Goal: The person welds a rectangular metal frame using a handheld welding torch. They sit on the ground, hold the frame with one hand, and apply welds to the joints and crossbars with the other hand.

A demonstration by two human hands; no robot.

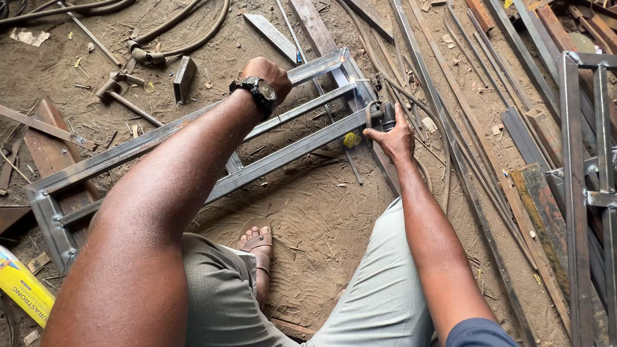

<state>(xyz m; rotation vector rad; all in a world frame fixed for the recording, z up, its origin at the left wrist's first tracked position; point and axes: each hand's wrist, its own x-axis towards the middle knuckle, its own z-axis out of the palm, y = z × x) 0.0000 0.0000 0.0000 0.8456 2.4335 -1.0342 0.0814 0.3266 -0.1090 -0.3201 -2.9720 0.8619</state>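
A long metal frame point(184, 154) lies on the dirt floor point(320, 216). The left hand point(266, 73) grips its top bar, fingers curled tight. The right hand point(393, 137) is wrapped around a dark tool point(380, 114) at the frame's far corner. A hammer point(118, 92) lies near.

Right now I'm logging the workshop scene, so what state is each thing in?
Left hand: closed, resting on the frame's top bar.
Right hand: gripping the welding holder.
Welding holder: held at the frame's corner, bright spot at its tip.
Steel frame: lying flat on the dirt floor.
Second frame: lying flat, untouched.
Hammer: lying on the floor.
Yellow box: lying beside the frame.
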